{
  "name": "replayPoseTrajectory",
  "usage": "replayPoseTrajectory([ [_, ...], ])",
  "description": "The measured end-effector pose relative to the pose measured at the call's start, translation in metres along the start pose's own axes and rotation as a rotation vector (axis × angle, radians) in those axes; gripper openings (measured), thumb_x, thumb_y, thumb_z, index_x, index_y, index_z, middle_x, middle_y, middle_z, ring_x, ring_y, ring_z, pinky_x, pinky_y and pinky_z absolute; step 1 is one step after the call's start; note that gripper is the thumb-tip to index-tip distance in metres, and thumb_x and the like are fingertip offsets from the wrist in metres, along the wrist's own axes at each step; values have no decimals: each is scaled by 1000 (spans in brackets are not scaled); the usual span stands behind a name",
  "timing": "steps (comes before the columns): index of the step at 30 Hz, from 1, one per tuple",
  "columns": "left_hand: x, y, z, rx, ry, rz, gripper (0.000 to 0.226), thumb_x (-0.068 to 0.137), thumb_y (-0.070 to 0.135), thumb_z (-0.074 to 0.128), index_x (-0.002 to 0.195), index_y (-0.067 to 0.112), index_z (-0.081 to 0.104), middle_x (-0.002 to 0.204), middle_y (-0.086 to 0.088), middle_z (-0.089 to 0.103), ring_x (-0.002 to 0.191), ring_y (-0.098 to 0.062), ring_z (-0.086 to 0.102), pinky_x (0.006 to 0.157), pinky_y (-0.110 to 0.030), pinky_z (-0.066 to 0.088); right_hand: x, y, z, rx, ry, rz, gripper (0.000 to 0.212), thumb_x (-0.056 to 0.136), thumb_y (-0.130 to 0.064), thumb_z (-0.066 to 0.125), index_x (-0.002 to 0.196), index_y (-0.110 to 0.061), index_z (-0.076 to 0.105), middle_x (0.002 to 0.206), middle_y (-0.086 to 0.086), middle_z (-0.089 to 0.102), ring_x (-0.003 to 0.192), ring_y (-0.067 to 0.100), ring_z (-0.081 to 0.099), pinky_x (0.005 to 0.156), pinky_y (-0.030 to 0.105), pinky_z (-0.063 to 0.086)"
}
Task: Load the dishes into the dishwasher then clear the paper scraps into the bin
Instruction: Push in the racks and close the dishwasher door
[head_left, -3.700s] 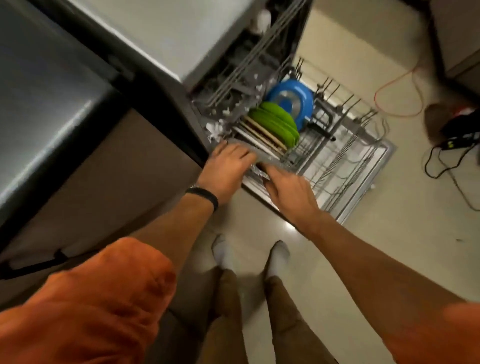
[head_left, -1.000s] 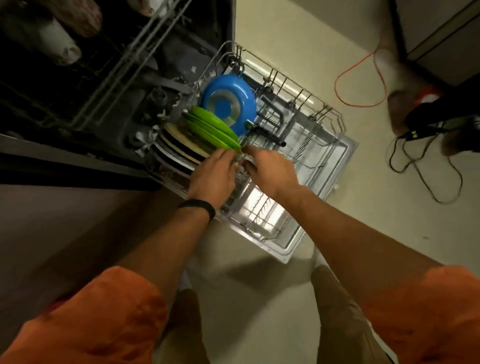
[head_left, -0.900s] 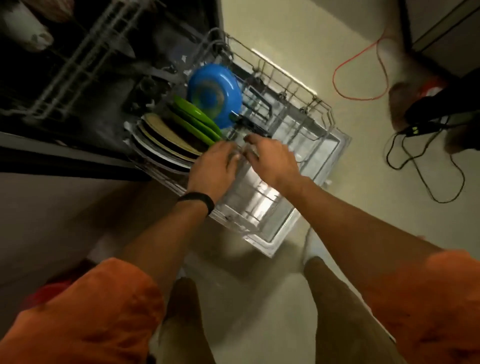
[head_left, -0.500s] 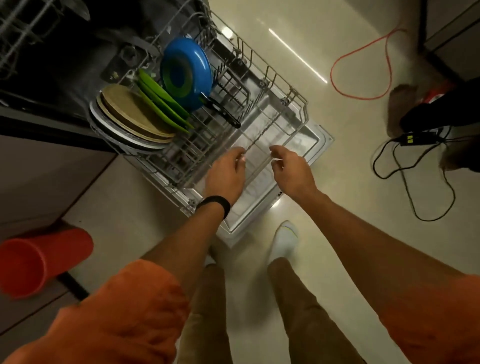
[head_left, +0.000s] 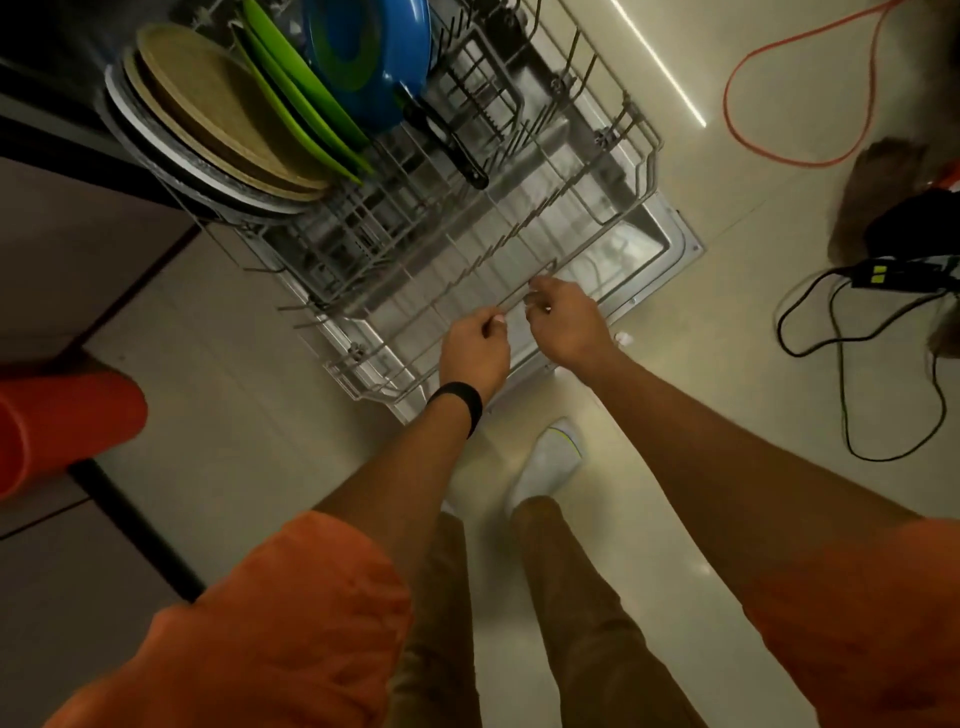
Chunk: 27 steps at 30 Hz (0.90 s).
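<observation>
Grip: left hand (head_left: 475, 348) and right hand (head_left: 563, 327) sit close together on the front rail (head_left: 602, 235) of the lower rack (head_left: 641, 140). Fingers of both are hooked round the wire. Neither hand holds anything else. Slight blur, so I cannot tell how tightly they close. Black wristband (head_left: 457, 405) on left wrist.

Rack: drawn out over the open dishwasher door (head_left: 662, 254). The near half is bare tines.

Load: all at the far left end. Tan plates (head_left: 223, 109) stand on edge with a paler plate behind them. Green plates (head_left: 296, 98) come next. A blue pan (head_left: 369, 52) is last, and its black handle (head_left: 447, 140) points toward the bare section. Everything leans the same way.

Scraps: none in view. An orange-red container (head_left: 62, 421) shows at the left edge and may be the bin; not certain.

Floor: a socked foot (head_left: 548, 457) is just beside the door's near corner. An orange cable (head_left: 800, 104) and a black cable (head_left: 857, 338) lie well to the right.

Risks, as judged:
- A sharp tug or shove on the rail could knock the leaning plates together, because the weight sits at one end.
- The pan handle could swing or snag on the tines if jolted.
- If the rack goes in, fingers wrapped round the rail could be pinched against the tub front.
- If it comes out further, it may overrun the door.
- The foot near the door corner could catch on a step back.
</observation>
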<state>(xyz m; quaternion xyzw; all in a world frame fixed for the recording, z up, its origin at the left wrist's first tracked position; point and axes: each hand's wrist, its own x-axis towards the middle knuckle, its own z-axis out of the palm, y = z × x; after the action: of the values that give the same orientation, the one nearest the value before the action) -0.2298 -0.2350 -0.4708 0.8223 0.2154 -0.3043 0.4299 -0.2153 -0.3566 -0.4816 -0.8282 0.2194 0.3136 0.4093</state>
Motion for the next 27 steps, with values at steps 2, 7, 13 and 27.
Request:
replayPoseTrajectory([
  [2, 2, 0, 4, -13, 0, -7, 26, 104, 14, 48, 116, 10, 71, 98, 6, 64, 94, -12, 59, 84, -23, 43, 5, -2, 1, -3, -3, 18, 37, 101, -9, 47, 136, -5, 58, 124, 16, 68, 116, 30, 63, 101, 38, 49],
  [7, 8, 3, 2, -73, 0, -42, 31, 101, 5, 49, 125, 8, 68, 106, 2, 65, 101, -10, 58, 88, -21, 43, 12, -14, -5, -31, -71, 15, 38, 94, 2, 49, 130, 0, 58, 124, 17, 67, 117, 30, 62, 104, 45, 49],
  [13, 39, 21, -32, -233, 19, -83, 39, 99, -1, 49, 135, 11, 61, 132, -3, 64, 122, -16, 60, 111, -36, 45, 36, -59, -6, -104, -114, -79, 46, 92, 0, 51, 138, -3, 52, 136, 13, 61, 121, 28, 61, 105, 42, 48],
  [27, 165, 74, -161, -521, 108, -93, 45, 99, 2, 40, 134, 21, 61, 88, -1, 65, 62, -9, 50, 56, -21, 47, 138, -224, 14, -142, -46, -216, 49, 95, 1, 53, 143, -4, 46, 140, 11, 57, 127, 25, 56, 100, 25, 43],
])
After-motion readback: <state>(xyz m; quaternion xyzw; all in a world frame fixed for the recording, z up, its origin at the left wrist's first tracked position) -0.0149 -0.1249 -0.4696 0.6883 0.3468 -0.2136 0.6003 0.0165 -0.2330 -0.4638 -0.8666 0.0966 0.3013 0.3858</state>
